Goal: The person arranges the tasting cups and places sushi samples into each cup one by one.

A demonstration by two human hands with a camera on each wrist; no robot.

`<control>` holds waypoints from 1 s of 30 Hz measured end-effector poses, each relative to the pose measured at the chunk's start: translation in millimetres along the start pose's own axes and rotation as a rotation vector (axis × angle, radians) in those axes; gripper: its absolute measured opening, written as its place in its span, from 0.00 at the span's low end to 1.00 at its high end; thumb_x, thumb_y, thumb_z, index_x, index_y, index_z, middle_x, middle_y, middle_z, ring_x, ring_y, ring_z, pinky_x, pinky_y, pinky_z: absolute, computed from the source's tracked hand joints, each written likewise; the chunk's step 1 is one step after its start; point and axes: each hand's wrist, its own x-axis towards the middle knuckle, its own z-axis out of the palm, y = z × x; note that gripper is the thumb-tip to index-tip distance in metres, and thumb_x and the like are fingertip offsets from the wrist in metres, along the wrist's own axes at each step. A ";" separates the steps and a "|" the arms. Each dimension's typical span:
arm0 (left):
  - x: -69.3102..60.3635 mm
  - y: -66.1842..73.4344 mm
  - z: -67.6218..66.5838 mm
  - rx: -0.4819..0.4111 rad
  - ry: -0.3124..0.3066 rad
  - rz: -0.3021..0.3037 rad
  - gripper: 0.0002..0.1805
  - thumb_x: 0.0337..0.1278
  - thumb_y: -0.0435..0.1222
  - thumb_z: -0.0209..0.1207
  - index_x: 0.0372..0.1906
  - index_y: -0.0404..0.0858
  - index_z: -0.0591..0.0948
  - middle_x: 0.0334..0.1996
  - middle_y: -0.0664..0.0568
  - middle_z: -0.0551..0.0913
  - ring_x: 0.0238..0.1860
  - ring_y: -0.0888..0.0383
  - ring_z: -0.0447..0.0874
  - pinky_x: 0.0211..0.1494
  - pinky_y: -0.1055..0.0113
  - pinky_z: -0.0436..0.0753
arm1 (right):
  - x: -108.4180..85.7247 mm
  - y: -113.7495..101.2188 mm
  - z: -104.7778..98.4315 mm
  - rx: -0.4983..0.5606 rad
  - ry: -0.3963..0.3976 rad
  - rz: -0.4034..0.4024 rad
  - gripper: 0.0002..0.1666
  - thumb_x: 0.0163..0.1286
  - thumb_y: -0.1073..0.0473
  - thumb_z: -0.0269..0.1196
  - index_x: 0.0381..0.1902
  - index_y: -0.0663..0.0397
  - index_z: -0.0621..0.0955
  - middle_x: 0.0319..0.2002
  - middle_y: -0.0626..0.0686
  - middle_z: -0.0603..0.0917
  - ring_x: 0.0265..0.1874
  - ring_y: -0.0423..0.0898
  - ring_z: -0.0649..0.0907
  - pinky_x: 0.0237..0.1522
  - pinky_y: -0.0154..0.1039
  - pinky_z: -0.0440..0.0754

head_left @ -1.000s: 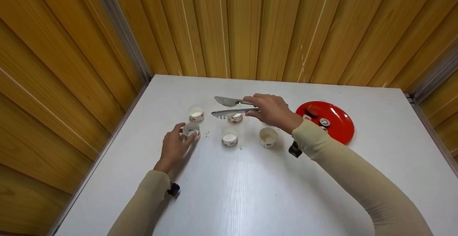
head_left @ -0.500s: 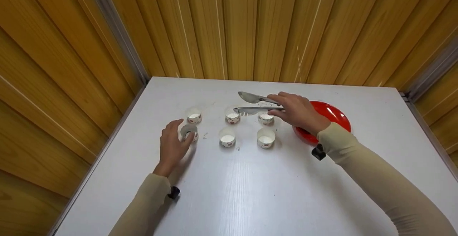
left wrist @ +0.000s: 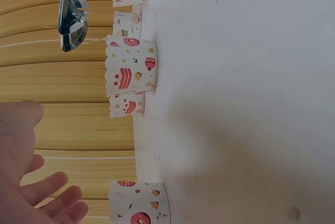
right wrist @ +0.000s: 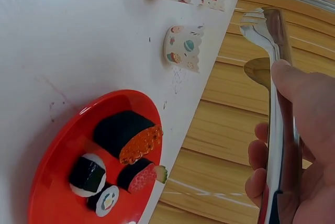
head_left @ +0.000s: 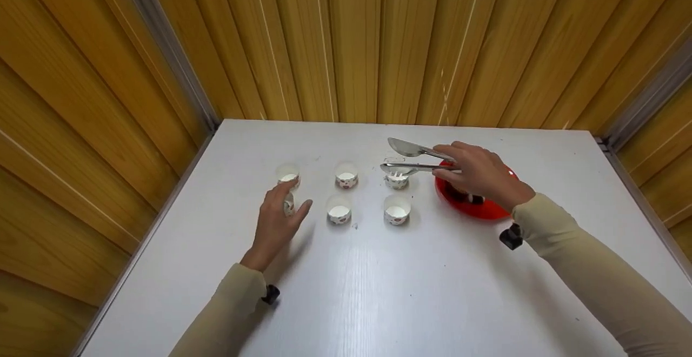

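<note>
My left hand [head_left: 274,224] hovers over the front-left paper baking cup [head_left: 290,205], partly covering it. In the left wrist view its fingers are spread and relaxed, apart from the cups. My right hand [head_left: 480,172] grips metal serving tongs [head_left: 424,167], whose jaws stand apart with nothing between them. The tongs reach left above the back-right cup [head_left: 397,181]. Beneath the right hand lies a red plate [right wrist: 49,195]. It bears sushi pieces: a large dark roll with orange topping [right wrist: 125,135], one with pink topping [right wrist: 138,176], a seaweed-wrapped rice piece [right wrist: 88,174] and a small white roll [right wrist: 106,201].
Several printed paper cups stand in two rows on the white table [head_left: 357,292], among them a back-left one [head_left: 288,176], a back-middle one [head_left: 346,177], a front-middle one [head_left: 339,213] and a front-right one [head_left: 397,213]. Wood-look panels [head_left: 351,43] rise behind the table.
My right hand has carried the tongs rightward from above the middle cups to over the plate. My left hand has let go of the front-left cup and risen slightly, its fingers loosening.
</note>
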 end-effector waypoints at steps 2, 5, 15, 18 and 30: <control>0.5 1.9 3.1 -0.008 -0.026 0.008 0.31 0.62 0.42 0.71 0.67 0.35 0.77 0.64 0.43 0.80 0.58 0.45 0.80 0.60 0.49 0.79 | -4.7 5.1 -1.5 0.009 0.003 0.005 0.32 0.69 0.49 0.71 0.69 0.45 0.78 0.48 0.52 0.83 0.41 0.51 0.81 0.42 0.55 0.84; 0.9 4.3 8.0 -0.026 -0.063 0.020 0.32 0.62 0.42 0.71 0.67 0.34 0.76 0.64 0.42 0.79 0.54 0.43 0.82 0.54 0.50 0.81 | -12.0 12.9 -3.4 0.014 0.006 0.000 0.32 0.68 0.50 0.72 0.68 0.47 0.78 0.47 0.52 0.83 0.40 0.51 0.80 0.40 0.54 0.83; -3.1 6.9 25.2 -0.091 -0.197 0.023 0.35 0.61 0.42 0.72 0.69 0.32 0.74 0.62 0.40 0.80 0.39 0.47 0.82 0.42 0.58 0.80 | -34.1 33.2 -9.6 0.023 -0.054 0.043 0.34 0.69 0.51 0.71 0.71 0.44 0.76 0.48 0.53 0.82 0.42 0.52 0.79 0.38 0.50 0.82; -3.3 7.3 30.7 -0.101 -0.240 -0.009 0.37 0.61 0.44 0.72 0.70 0.33 0.73 0.63 0.40 0.79 0.36 0.52 0.80 0.41 0.62 0.79 | -42.0 39.5 -12.5 0.037 -0.062 0.061 0.35 0.69 0.51 0.72 0.71 0.42 0.75 0.49 0.54 0.83 0.43 0.53 0.79 0.40 0.54 0.82; -1.7 6.9 39.9 -0.102 -0.313 -0.091 0.37 0.64 0.47 0.69 0.72 0.34 0.73 0.62 0.39 0.80 0.42 0.52 0.80 0.56 0.51 0.78 | -76.0 67.4 -15.3 0.077 -0.108 0.165 0.38 0.70 0.47 0.70 0.72 0.55 0.72 0.59 0.63 0.80 0.54 0.61 0.78 0.49 0.62 0.83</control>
